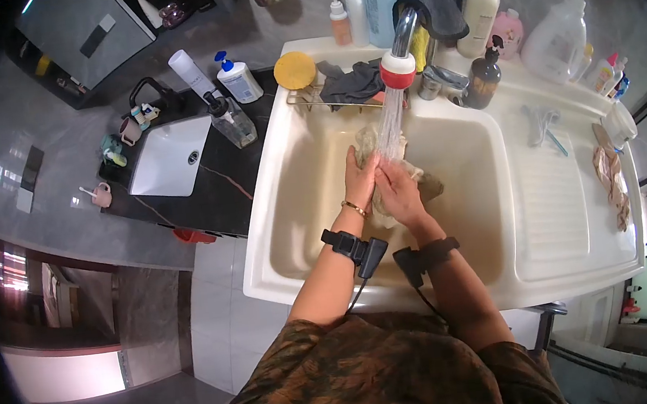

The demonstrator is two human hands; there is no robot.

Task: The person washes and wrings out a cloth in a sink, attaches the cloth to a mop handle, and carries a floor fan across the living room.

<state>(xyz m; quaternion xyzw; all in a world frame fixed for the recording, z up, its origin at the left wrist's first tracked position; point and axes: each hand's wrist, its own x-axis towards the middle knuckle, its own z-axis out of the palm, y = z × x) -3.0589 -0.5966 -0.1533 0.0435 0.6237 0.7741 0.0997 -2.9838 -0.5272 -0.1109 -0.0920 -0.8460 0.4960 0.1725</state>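
Observation:
Water runs from the red and white tap head (396, 70) onto a wet, pale cloth (368, 140) in the large cream sink (307, 196). My left hand (360, 176) is closed round the left side of the cloth. On its right side, my right hand (400, 192) has its fingers pressed together against the same cloth, close to my left hand. Parts of the cloth show above, between and below the hands, with a darker part at the right. The palms hide the rest of it.
A wire rack with a dark cloth (362, 83) spans the sink's back edge. Bottles, including a brown pump bottle (482, 79), line the back. A ribbed drainboard (556, 201) lies right, a small white basin (169, 159) left. A crumpled cloth (611, 176) lies far right.

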